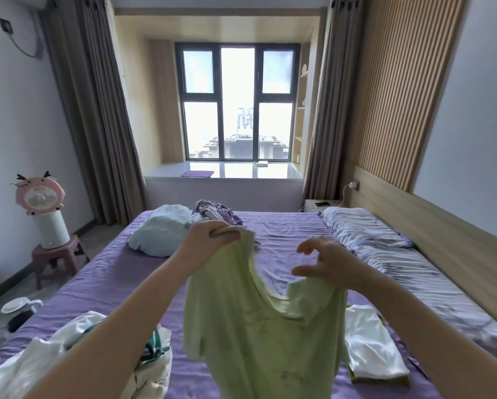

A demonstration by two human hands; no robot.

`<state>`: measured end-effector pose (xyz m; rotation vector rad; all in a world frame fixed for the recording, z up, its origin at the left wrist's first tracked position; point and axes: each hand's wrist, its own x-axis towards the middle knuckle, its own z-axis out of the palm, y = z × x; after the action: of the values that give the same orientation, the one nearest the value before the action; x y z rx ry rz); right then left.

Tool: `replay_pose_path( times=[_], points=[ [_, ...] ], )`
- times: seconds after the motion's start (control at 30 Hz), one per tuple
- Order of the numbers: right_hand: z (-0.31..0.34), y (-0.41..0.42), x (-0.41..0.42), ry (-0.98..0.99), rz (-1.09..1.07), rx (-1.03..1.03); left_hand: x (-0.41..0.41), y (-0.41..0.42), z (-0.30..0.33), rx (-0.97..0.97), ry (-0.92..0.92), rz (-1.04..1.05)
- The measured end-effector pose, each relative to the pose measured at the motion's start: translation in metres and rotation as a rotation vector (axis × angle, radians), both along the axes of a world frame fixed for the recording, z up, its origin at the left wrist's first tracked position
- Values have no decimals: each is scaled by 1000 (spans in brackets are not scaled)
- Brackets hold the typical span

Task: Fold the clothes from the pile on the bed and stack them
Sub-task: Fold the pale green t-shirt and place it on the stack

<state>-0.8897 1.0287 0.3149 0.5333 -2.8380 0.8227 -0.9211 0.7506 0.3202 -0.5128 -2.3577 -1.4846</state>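
Observation:
A light green T-shirt [253, 335] hangs in the air over the purple bed [287, 231]. My left hand [209, 240] is raised and grips one shoulder of it in a fist. My right hand [325, 263] is lower, at the other shoulder. Its thumb and forefinger are curved and apart, and the cloth hangs from under its lower fingers. A loose pile of white clothes [77, 338] with a green-striped piece lies at the near left. A folded white garment [371, 341] lies on a folded green one at the near right.
A crumpled purple bundle [212, 211] and a pale blue pillow [161, 231] lie at the far end of the bed. A patterned quilt [385, 243] runs along the right side by the wooden headboard. A stool with a pink fan [40, 197] stands on the left.

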Motion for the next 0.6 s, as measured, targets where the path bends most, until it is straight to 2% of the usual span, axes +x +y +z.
replay_pose_path(
  times=[0.07, 0.17, 0.3, 0.6],
  points=[
    [-2, 15, 3, -60, -6, 123, -7, -13, 0, -53, 17, 84],
    [-3, 36, 8, -136, -9, 200, -14, -29, 1, -139, 12, 167],
    [-1, 54, 13, -127, -63, 84, -16, -39, 3, -194, -2, 206],
    [16, 50, 18, 181, -290, -186, -5, -57, 15, -115, 109, 298]
  ],
)
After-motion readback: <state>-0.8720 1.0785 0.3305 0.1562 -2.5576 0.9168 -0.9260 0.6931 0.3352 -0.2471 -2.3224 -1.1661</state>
